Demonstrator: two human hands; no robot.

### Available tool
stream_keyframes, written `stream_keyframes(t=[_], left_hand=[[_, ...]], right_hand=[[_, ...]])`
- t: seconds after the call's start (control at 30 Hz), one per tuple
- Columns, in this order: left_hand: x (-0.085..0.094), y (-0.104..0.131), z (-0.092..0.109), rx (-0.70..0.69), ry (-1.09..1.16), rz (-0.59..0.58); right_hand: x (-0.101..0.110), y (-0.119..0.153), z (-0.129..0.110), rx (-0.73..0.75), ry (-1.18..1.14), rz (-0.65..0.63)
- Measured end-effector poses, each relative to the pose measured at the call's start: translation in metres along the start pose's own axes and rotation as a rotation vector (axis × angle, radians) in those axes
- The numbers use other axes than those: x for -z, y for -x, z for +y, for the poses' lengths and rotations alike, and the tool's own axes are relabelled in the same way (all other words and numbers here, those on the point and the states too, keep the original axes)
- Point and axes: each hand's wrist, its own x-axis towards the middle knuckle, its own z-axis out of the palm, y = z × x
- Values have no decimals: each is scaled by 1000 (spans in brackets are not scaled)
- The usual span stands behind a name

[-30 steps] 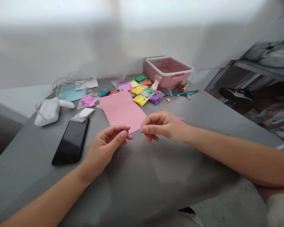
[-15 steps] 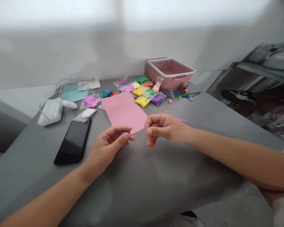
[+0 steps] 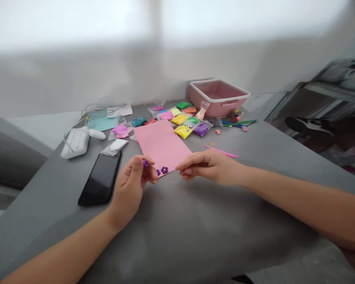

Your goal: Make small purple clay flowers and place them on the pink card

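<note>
Grey table [image 3: 195,228], pink sheet [image 3: 162,144] lengthwise away

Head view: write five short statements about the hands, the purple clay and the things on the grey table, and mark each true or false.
1. The left hand pinches a small purple clay piece in its fingers. True.
2. A purple clay flower lies on the near corner of the pink paper. True.
3. The black phone lies to the right of the pink paper. False: it lies to the left of it, by the left hand.
4. The right hand holds the pink stick. False: the stick lies on the table beyond the hand.
5. The pink bin stands at the table's far side, behind the colourful clay bags. True.
</note>
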Motion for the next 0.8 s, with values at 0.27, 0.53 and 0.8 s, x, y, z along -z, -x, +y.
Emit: stream_keyframes(t=[0.27, 0.53, 0.8], left_hand=[[-1, 6, 6, -100, -28, 1], [2, 3, 7, -113, -33, 30], [15, -14, 18, -145, -403, 36]], right_hand=[[2, -2, -5, -129, 16, 95], [2, -2, -1, -42, 119, 107], [3, -1, 0, -42, 185, 124]])
